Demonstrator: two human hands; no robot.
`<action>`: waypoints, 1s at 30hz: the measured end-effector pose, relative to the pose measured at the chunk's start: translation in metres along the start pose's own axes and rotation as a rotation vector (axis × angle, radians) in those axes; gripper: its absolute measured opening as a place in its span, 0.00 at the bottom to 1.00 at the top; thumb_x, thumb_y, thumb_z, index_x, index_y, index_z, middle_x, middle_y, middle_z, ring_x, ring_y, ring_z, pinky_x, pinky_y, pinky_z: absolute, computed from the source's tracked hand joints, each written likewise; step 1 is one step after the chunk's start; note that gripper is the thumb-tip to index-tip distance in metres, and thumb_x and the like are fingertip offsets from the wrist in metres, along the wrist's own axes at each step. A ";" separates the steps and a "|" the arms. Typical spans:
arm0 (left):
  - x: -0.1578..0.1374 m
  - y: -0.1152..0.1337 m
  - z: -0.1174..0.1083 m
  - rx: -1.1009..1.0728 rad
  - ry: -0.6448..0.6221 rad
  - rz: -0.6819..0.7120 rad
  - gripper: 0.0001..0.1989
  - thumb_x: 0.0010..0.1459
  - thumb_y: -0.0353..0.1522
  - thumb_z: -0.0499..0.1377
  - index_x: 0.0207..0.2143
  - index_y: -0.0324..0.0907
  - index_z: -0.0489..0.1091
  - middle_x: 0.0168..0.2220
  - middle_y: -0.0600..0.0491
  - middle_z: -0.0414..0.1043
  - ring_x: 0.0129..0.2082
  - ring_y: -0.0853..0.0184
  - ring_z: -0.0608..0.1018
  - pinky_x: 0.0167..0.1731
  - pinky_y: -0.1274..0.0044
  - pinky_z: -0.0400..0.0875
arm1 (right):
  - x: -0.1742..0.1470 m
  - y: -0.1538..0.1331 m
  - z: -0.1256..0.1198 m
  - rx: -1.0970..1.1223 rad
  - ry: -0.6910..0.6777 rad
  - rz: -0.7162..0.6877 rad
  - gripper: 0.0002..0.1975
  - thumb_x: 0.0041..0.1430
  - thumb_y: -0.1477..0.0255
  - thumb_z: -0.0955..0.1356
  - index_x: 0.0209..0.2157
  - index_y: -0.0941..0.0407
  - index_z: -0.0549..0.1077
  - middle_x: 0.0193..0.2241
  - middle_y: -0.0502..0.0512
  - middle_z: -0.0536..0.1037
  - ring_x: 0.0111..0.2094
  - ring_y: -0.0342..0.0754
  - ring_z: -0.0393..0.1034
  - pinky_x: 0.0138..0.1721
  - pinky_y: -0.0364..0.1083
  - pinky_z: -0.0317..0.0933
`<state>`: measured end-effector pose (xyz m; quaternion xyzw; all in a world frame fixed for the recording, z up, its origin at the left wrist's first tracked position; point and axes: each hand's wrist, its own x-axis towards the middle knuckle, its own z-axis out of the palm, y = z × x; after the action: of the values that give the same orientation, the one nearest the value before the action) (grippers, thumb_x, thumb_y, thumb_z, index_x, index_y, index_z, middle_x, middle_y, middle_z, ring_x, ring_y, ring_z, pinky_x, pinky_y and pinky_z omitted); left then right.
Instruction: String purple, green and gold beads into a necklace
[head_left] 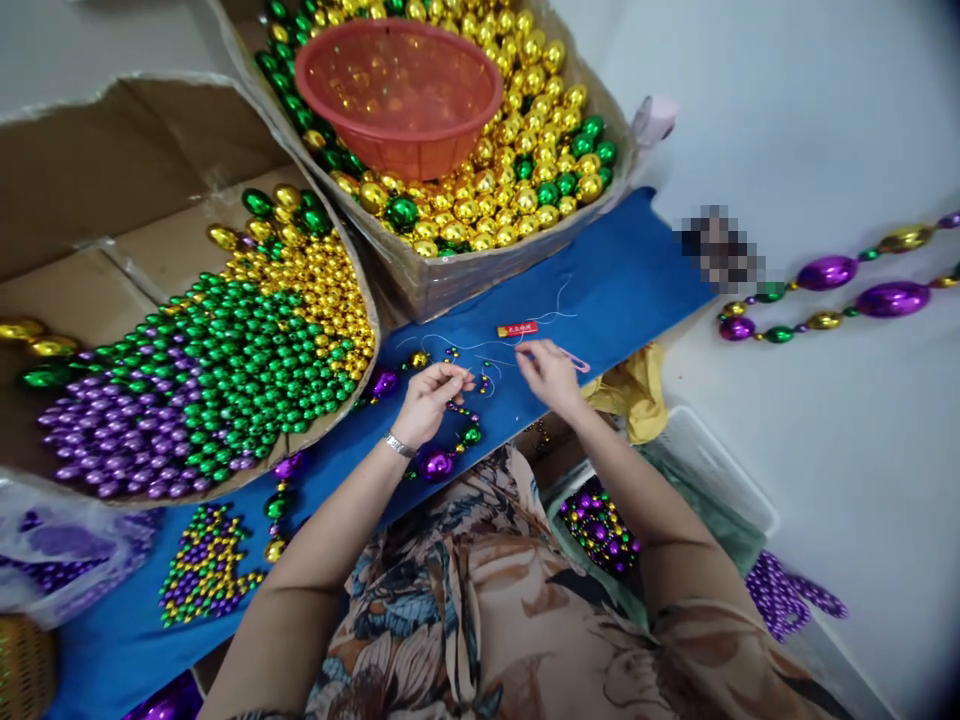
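Observation:
My left hand (431, 400) pinches a partly strung bead strand (450, 445) of purple, green and gold beads that hangs down over the edge of the blue cloth (615, 280). My right hand (550, 372) is closed on the thin white thread (480, 350), next to pink scissors (576, 361) lying on the cloth. A small red and yellow lighter (517, 329) lies just beyond both hands. A silver watch sits on my left wrist.
A cardboard box of gold and green beads holding a red basket (397, 95) stands at the back. At the left lies a cardboard tray of green, gold and purple beads (202, 380). Small loose beads (202, 565) rest on the cloth. Finished strands (832, 290) lie at the right. A bin of beads (600, 530) sits below.

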<state>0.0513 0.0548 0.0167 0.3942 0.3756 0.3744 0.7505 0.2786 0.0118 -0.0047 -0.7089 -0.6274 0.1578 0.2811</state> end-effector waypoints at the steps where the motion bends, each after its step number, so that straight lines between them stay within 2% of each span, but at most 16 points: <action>1: 0.000 0.000 0.000 0.002 0.001 -0.003 0.16 0.43 0.38 0.73 0.32 0.39 0.76 0.32 0.50 0.78 0.32 0.68 0.79 0.26 0.81 0.68 | 0.004 0.012 -0.005 -0.070 0.003 0.038 0.15 0.67 0.66 0.60 0.45 0.55 0.74 0.42 0.59 0.78 0.40 0.49 0.72 0.44 0.47 0.62; 5: -0.001 -0.001 -0.001 0.008 0.003 -0.004 0.16 0.43 0.39 0.73 0.32 0.39 0.76 0.32 0.50 0.79 0.33 0.67 0.80 0.28 0.81 0.70 | 0.022 0.039 -0.012 -0.374 -0.078 0.142 0.17 0.68 0.65 0.58 0.45 0.54 0.76 0.41 0.60 0.78 0.42 0.53 0.70 0.40 0.47 0.60; 8: -0.002 -0.001 0.000 0.019 0.001 -0.003 0.16 0.44 0.39 0.73 0.32 0.39 0.76 0.33 0.50 0.79 0.34 0.68 0.80 0.29 0.80 0.71 | 0.038 0.037 -0.009 -0.565 -0.123 0.139 0.19 0.68 0.65 0.57 0.47 0.56 0.75 0.45 0.64 0.76 0.45 0.56 0.67 0.38 0.48 0.59; 11: -0.004 -0.002 -0.001 0.034 -0.005 -0.005 0.16 0.45 0.39 0.72 0.32 0.39 0.76 0.33 0.50 0.79 0.34 0.68 0.80 0.29 0.80 0.71 | 0.053 0.028 -0.004 -0.649 -0.187 0.081 0.20 0.68 0.63 0.57 0.51 0.56 0.72 0.48 0.66 0.73 0.48 0.57 0.64 0.38 0.48 0.58; 16: -0.005 -0.006 -0.004 0.041 -0.019 0.001 0.16 0.46 0.40 0.72 0.33 0.39 0.76 0.33 0.50 0.79 0.34 0.68 0.79 0.29 0.80 0.71 | 0.068 0.022 0.001 -0.681 -0.288 -0.063 0.20 0.68 0.58 0.59 0.53 0.53 0.70 0.50 0.63 0.72 0.49 0.57 0.64 0.38 0.48 0.59; 19: -0.004 -0.008 -0.006 0.028 -0.014 0.005 0.16 0.45 0.40 0.72 0.33 0.39 0.76 0.33 0.50 0.79 0.34 0.68 0.79 0.29 0.80 0.71 | 0.068 0.019 -0.003 -0.716 -0.356 -0.096 0.21 0.67 0.56 0.60 0.52 0.53 0.71 0.48 0.62 0.73 0.50 0.58 0.65 0.38 0.48 0.59; 23: -0.003 -0.008 -0.007 0.020 -0.004 0.007 0.16 0.45 0.40 0.72 0.33 0.39 0.76 0.34 0.50 0.79 0.33 0.68 0.79 0.29 0.80 0.71 | 0.063 0.014 -0.024 -0.753 -0.468 -0.040 0.23 0.63 0.57 0.65 0.56 0.53 0.68 0.47 0.63 0.74 0.45 0.57 0.70 0.36 0.47 0.59; 26: -0.004 -0.007 -0.006 0.019 -0.008 0.004 0.16 0.46 0.40 0.72 0.32 0.39 0.76 0.34 0.50 0.79 0.34 0.68 0.79 0.29 0.80 0.71 | 0.055 0.017 -0.046 -0.774 -0.557 0.046 0.18 0.60 0.62 0.68 0.50 0.55 0.73 0.47 0.65 0.73 0.39 0.54 0.72 0.35 0.47 0.58; 28: -0.004 -0.006 -0.005 0.020 -0.012 0.001 0.16 0.46 0.40 0.72 0.33 0.39 0.76 0.34 0.50 0.79 0.34 0.68 0.79 0.29 0.80 0.71 | 0.048 0.020 -0.058 -0.707 -0.519 0.029 0.13 0.60 0.64 0.68 0.44 0.56 0.75 0.46 0.65 0.73 0.37 0.53 0.72 0.34 0.47 0.58; 30: -0.004 -0.006 -0.004 0.022 -0.016 0.003 0.16 0.47 0.39 0.71 0.33 0.39 0.76 0.34 0.50 0.79 0.34 0.68 0.79 0.30 0.80 0.71 | 0.040 0.021 -0.064 -0.492 -0.439 -0.080 0.11 0.62 0.64 0.66 0.42 0.55 0.74 0.44 0.62 0.75 0.37 0.51 0.72 0.36 0.47 0.59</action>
<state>0.0479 0.0500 0.0108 0.4062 0.3730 0.3681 0.7486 0.3393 0.0366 0.0388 -0.6792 -0.7198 0.1393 -0.0346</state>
